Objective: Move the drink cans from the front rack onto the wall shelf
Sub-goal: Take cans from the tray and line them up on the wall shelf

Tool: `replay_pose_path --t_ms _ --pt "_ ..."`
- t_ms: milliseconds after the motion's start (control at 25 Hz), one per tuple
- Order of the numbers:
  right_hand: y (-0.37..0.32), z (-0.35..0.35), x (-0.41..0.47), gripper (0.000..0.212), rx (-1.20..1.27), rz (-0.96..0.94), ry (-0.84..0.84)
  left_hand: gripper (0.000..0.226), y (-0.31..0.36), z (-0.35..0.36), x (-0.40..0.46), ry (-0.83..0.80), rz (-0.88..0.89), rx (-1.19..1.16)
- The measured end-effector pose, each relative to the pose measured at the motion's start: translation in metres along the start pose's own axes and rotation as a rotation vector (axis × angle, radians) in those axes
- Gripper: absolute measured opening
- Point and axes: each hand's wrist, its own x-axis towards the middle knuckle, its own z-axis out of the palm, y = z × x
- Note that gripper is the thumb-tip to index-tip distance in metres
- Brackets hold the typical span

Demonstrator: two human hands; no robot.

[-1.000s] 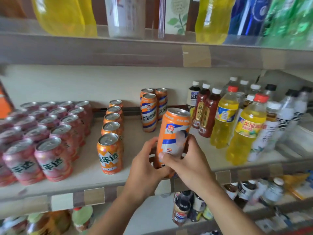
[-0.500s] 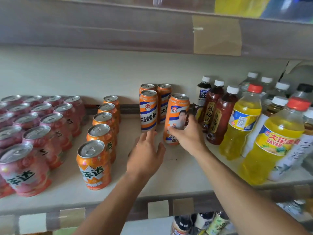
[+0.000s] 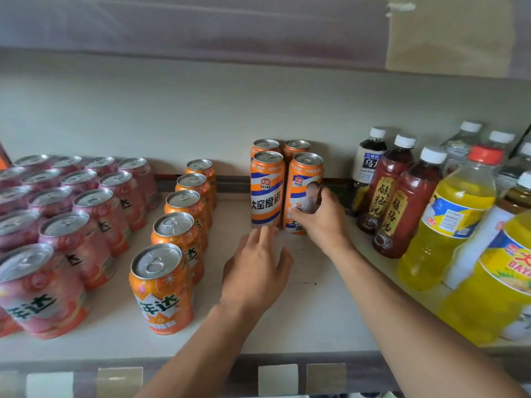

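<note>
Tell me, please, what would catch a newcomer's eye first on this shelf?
Probably the right hand gripping a tall orange Dayao can mid-shelf, beside three matching cans by the back wall, while the left hand hovers open just in front. Next, the block of pink cans at left and the yellow drink bottles at right.

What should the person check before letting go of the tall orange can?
1. Tall orange can upright on the shelf: ok.
2. Lined up beside the other front tall can: ok.
3. Right hand has a hold on the can: ok, fingers curl round it.
4. Left hand out of the way: ok, open, fingertips near the neighbour can's base.
5. Brown bottles clear of the right hand: ok, apart.
6. Can's base flat on the shelf: cannot tell, the hand hides it.
</note>
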Motion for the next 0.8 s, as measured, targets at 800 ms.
replay_pose_path --t_ms 800 --pt "-0.001 -0.022 -0.027 0.080 -0.044 0.084 -0.169 0.042 0.003 0.000 -0.003 -0.046 0.013 0.026"
